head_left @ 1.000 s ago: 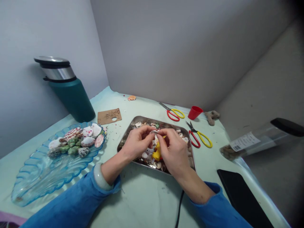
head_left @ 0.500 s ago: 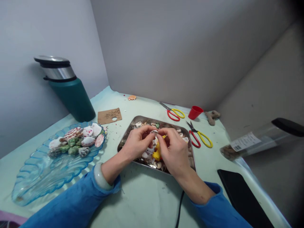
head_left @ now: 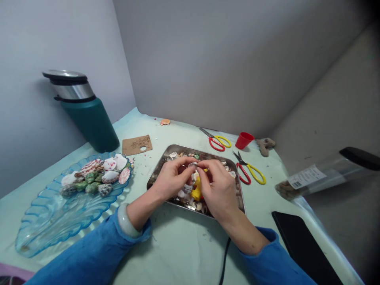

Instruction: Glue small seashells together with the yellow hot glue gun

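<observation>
Left hand (head_left: 172, 178) and right hand (head_left: 220, 186) are staying almost exactly where they were a second ago, only the small shiny piece (head_left: 193, 164) seeming to tilt. Thumbs and fingers of both are pinching it above the middle of the metal tray (head_left: 184, 207), whose smooth, rounded corners are enclosing shells and a glossy yellow object (head_left: 196, 192). Toward the worktop's (head_left: 178, 245) left edge, a translucent, scalloped dish (head_left: 68, 211) is holding ribbed shells (head_left: 110, 177) and knobbly green lumps (head_left: 92, 177). Near the far right corner, a tapered red cup (head_left: 244, 141) is standing.
</observation>
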Tool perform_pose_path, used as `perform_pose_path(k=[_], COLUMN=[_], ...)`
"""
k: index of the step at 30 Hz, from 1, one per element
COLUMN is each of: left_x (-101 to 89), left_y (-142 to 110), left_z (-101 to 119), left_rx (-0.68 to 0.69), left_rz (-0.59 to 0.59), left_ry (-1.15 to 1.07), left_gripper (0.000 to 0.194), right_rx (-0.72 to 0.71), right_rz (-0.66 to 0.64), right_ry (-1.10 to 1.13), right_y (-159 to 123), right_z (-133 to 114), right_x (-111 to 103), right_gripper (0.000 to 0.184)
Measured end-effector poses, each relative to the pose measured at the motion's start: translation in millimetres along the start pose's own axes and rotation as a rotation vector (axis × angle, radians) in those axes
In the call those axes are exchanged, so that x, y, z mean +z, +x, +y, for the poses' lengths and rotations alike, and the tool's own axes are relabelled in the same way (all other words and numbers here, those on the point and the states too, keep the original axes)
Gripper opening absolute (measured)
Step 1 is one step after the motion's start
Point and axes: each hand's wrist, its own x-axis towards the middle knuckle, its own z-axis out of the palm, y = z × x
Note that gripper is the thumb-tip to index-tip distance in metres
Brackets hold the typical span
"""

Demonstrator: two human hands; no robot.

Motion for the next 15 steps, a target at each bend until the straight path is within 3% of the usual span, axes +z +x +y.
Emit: perform_pose_path(k=[15], left_x=[-0.6], left_y=[1.0], left_z=[1.7], left_rx=[0.0], left_rz=[0.03], left_ry=[0.023], left_gripper=[0.027], right_rx=[-0.012], right_rz=[-0.012], right_ry=[0.038], right_y=[-0.1], right_z=[0.7], right_x=[2.1], right_gripper=[0.014])
